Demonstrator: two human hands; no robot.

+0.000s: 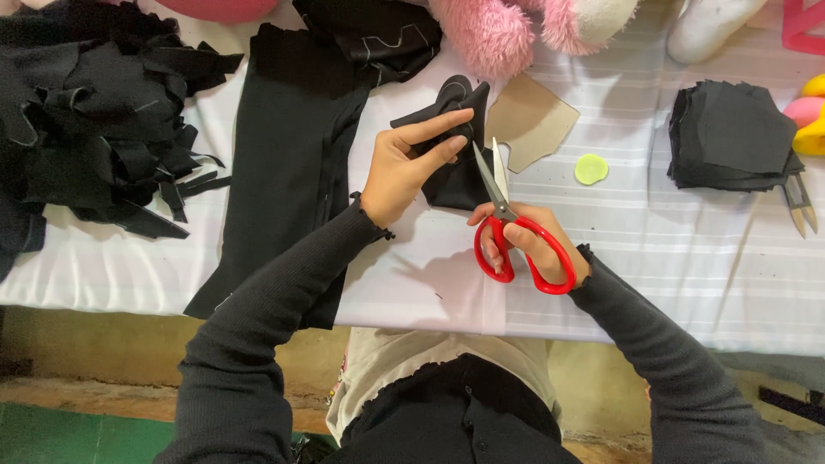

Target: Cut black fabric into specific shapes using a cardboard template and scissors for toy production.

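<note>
Left hand pinches small black fabric piece above table middle, grip closed on it. Right hand holds red-handled scissors, blades part open at fabric edge. Cutting seems under way: stack of cut black pieces at right, heap of black scraps at left, long black cloth uncut. Tan paper pattern behind. Table has white striped cover; bare floor below, worn.

My table's white striped cloth carries black fabric; left of that the scrap heap, right of it a tan pattern, green disc, stacked black pieces.
</note>
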